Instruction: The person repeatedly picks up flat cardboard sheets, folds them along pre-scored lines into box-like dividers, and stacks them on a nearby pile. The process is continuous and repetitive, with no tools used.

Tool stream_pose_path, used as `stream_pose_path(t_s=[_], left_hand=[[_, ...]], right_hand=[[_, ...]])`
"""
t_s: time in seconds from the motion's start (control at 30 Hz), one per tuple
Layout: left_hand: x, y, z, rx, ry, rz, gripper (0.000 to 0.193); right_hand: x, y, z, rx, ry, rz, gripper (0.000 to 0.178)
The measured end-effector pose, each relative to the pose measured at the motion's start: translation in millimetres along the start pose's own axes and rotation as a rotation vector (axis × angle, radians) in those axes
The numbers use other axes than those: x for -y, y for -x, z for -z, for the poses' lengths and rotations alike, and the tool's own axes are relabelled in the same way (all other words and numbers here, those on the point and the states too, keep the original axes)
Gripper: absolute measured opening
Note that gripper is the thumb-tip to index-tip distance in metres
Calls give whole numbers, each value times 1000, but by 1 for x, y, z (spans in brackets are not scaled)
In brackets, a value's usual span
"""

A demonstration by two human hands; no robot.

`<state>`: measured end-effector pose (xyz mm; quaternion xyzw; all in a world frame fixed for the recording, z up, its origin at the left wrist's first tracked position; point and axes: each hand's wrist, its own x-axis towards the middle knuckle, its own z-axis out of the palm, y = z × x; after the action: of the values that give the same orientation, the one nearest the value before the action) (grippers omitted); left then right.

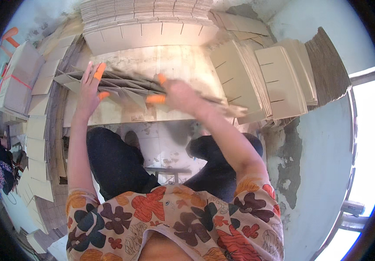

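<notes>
Long, narrow bundle of interlocked brown cardboard strips (124,83) is stretching crosswise over the pale, flat worktop (178,61), lying between thumb and fingers of both hands. Left hand (89,93) is straddling the bundle's left end, fingers standing straight and spread, apparently steadying it. Right hand (182,95), motion-blurred, is gripping the bundle right of its middle, orange-covered fingers (156,99) pinching near and far sides, probably pressing strips together. Slotted tan cardboard sheets (148,36) are standing beyond the bundle, more sheet stacks (234,71) leaning to its right, seemingly for easy reach.
</notes>
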<state>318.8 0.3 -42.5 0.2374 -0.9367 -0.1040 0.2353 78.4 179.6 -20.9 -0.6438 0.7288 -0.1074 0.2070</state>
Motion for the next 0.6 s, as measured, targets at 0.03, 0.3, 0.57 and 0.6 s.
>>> stream_pose_path(t_s=[0.03,0.3,0.57,0.6], left_hand=[[3,-12,-6,68,23,-14,84],[47,-44,-39,325,167,-92,37],[-29,-15,48,107,-42,-372,37],[-40,-8,61,57,-77,-442,36]], right_hand=[[-5,10,-24,-106,58,87,62],[-14,2,-29,-204,181,130,20],[47,61,58,-582,623,252,43],[46,74,69,-810,673,334,45]])
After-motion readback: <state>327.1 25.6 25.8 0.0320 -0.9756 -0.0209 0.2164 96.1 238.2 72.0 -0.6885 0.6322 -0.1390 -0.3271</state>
